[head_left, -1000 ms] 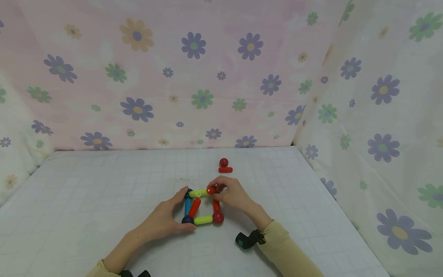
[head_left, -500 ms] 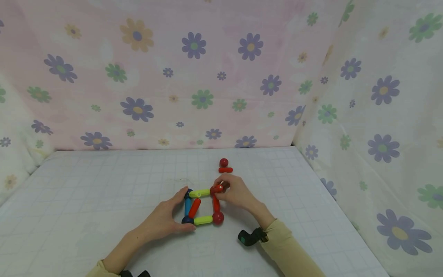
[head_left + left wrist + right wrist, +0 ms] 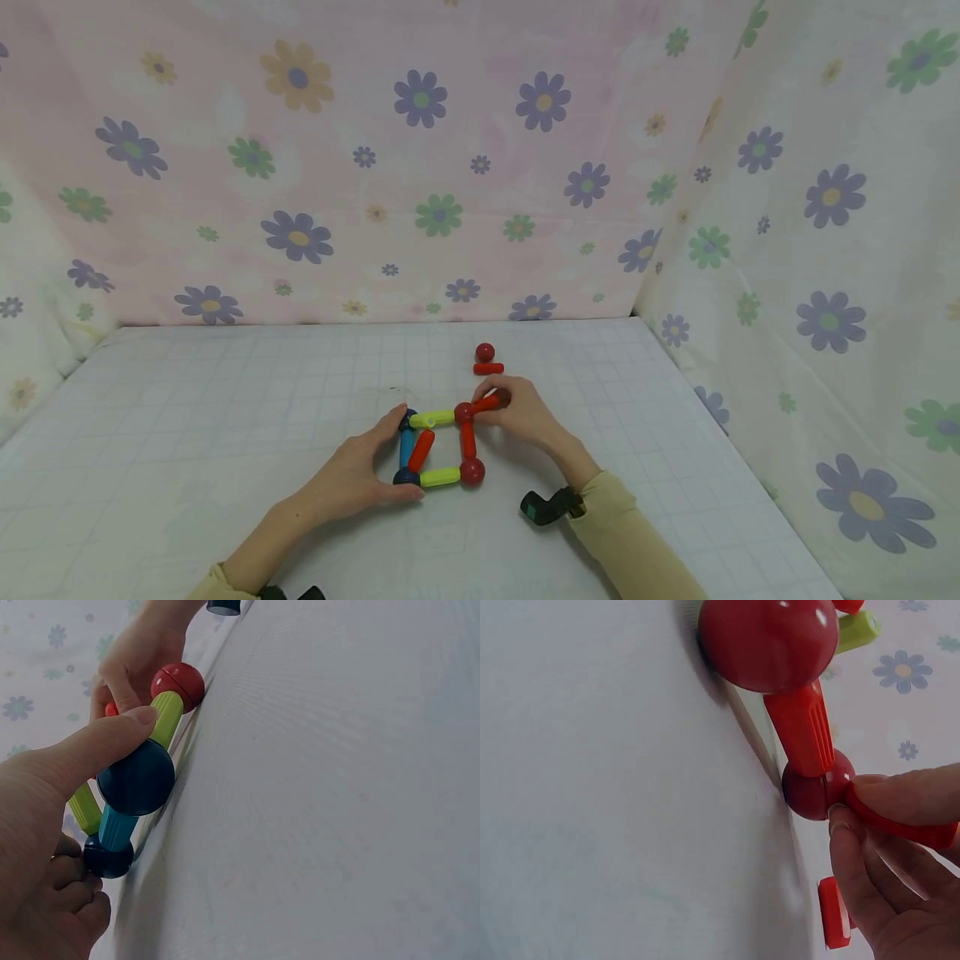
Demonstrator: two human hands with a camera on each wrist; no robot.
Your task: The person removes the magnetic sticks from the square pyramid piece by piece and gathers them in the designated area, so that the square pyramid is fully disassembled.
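The right hand (image 3: 528, 417) pinches a glossy red rod (image 3: 487, 403), far end lost beneath the palm, against the red ball (image 3: 463, 413) at two o'clock of a square rod-and-ball frame (image 3: 440, 477). The left hand (image 3: 348, 479) clamps dark-blue balls (image 3: 406, 476) at eight and ten (the latter partly covered), thumb and forefinger spread. White tabletop (image 3: 187, 433) beneath; flowered cloth (image 3: 480, 242) at twelve.

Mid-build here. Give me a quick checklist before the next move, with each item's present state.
1. Left hand grips across both glossy dark blue balls: ok.
2. Right hand pinches the ribbed red plastic-looking rod: ok.
3. That rod's end meets the far glossy red ball: ok, touching in the right wrist view.
4. Red side rod bridges the far and near glossy red balls: ok.
5. Slanting red rod stands clear of the table: cannot tell.
6. Spare glossy red ball and spare red rod attached: not ok, both lie beyond the right hand.
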